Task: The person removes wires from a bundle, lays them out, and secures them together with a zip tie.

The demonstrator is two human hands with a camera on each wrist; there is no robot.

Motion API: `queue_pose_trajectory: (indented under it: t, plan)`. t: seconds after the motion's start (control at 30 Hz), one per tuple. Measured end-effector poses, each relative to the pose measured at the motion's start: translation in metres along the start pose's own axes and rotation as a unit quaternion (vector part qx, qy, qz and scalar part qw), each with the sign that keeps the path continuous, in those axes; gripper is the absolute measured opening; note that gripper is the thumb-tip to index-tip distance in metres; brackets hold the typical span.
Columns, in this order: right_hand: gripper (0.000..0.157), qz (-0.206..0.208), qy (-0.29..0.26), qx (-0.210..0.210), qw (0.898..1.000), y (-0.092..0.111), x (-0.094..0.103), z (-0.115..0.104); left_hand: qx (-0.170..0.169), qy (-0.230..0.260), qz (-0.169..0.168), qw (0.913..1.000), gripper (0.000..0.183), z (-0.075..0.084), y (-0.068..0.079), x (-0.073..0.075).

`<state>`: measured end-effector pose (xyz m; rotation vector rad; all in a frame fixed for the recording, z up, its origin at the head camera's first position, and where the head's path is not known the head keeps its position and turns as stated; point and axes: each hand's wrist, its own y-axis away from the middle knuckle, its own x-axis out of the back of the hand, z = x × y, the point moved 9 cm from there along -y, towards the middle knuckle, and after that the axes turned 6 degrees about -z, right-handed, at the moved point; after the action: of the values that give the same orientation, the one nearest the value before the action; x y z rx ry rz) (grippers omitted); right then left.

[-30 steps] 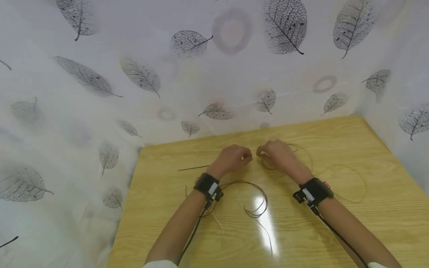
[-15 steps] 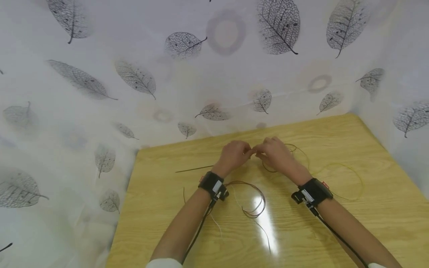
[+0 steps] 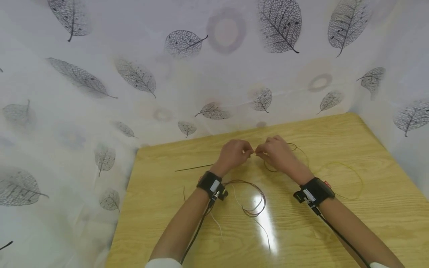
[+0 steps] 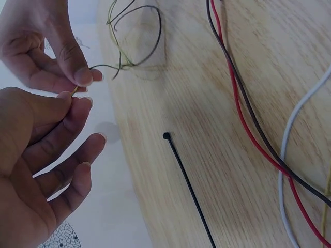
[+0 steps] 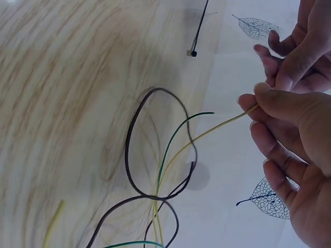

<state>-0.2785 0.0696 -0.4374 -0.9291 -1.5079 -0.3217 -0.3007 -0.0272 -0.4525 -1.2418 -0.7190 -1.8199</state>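
Both hands meet over the back of the table, fingertips close together. My right hand [image 3: 276,152] pinches a thin yellow wire [image 5: 217,125] between thumb and forefinger. Across from it, the left hand [image 3: 234,153] pinches the same wire [image 4: 75,91] near its end, its other fingers loosely bent in the left wrist view. A looped black wire [image 5: 127,144] and a green wire [image 5: 170,138] cross the yellow one below the right hand. A black cable tie [image 4: 189,183] lies beside the left hand.
Red [image 4: 240,113], black [image 4: 248,103] and white [image 4: 289,134] wires lie coiled on the wooden table [image 3: 301,230] nearer the body. A yellow wire loop [image 3: 361,182] spreads out at right. Leaf-patterned sheeting [image 3: 214,74] borders the table's back and sides.
The hands came together from a small gap, fingertips meeting half a second ago. Now they are slightly apart again. The wires nearer the body stay where they were.
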Motion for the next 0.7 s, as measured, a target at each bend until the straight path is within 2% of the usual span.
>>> queue_pose_trajectory:
  t: [0.17,0.33,0.57,0.7]
  plan:
    - [0.011,0.015,0.027,0.005,1.000,0.003,0.001,0.008,0.013,0.019,0.020,0.9995,0.013,-0.011,0.010,0.009]
    - [0.010,0.031,0.061,-0.001,0.998,0.012,0.008,0.023,0.022,0.035,0.056,0.9976,0.014,-0.023,0.024,0.031]
    - [0.012,0.050,0.092,-0.033,0.994,0.035,0.029,0.056,0.051,0.048,0.104,0.9921,0.012,-0.058,0.046,0.059]
    - [0.013,0.057,0.109,-0.053,0.991,0.046,0.041,0.072,0.049,0.062,0.131,0.9882,0.011,-0.074,0.063,0.074]
